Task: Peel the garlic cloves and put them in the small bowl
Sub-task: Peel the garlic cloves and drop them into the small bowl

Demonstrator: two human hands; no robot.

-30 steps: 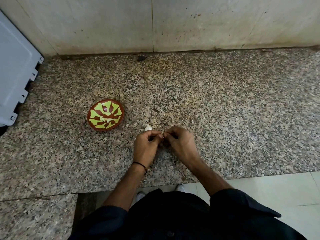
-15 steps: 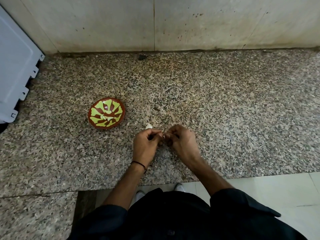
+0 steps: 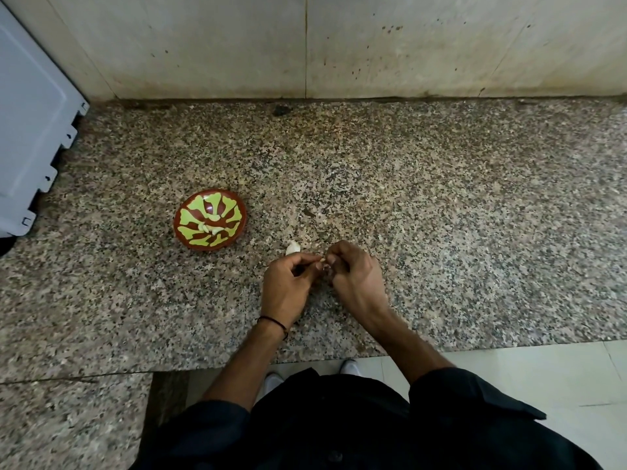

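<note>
A small red-brown bowl [image 3: 210,222] with a green pattern sits on the speckled granite counter [image 3: 441,215], with a few pale peeled cloves [image 3: 212,227] inside. My left hand [image 3: 288,286] and my right hand [image 3: 356,283] meet fingertip to fingertip over the counter, to the right of the bowl. Between them they pinch a garlic clove [image 3: 324,260], mostly hidden by the fingers. Another whitish clove [image 3: 293,247] lies on the counter just beyond my left hand.
A grey plastic panel [image 3: 30,130] leans at the far left edge of the counter. A stained tiled wall [image 3: 305,45] rises behind. The counter's front edge runs below my wrists, with pale floor tiles [image 3: 543,385] and my shoes [image 3: 349,366] beneath.
Both hands stay together in the same spot, with only small finger movements on the clove. The bowl and the loose clove have not moved.
</note>
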